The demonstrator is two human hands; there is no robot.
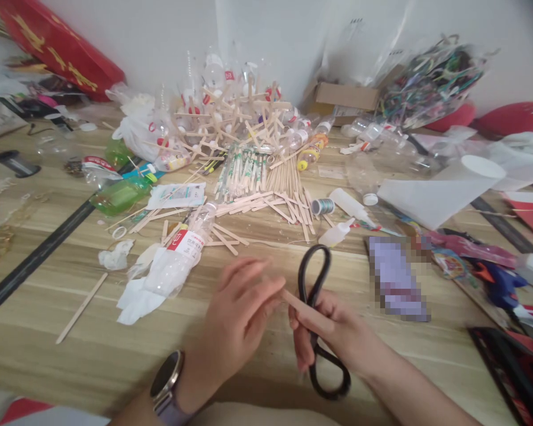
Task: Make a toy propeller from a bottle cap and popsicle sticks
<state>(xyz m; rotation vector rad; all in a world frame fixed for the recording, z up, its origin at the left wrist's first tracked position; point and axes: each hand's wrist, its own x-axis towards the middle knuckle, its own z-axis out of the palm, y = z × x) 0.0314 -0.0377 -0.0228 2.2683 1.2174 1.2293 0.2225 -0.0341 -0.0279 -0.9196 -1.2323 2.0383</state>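
Observation:
Black-handled scissors (314,278) are in my right hand (322,325), whose fingers wrap round them near the pivot; one handle loop points up, the other down. The blades are hidden in the hand. My left hand (246,307), with a watch on its wrist, is just left of them. Its fingers are bent and close together, the fingertips near my right thumb. Whether anything is between them cannot be made out. Beyond my left hand lies a clear plastic bottle (186,248) with a red and white label, beside white tissue (140,293). A single wooden stick (82,307) lies at the left.
Wooden sticks (288,177) and bottles are heaped at the back centre. A green bottle (122,194) lies left. A wire spool (323,206), small squeeze bottle (336,232), blurred purple item (397,278) and white paper cone (439,189) are on the right. A cardboard box (346,97) stands behind.

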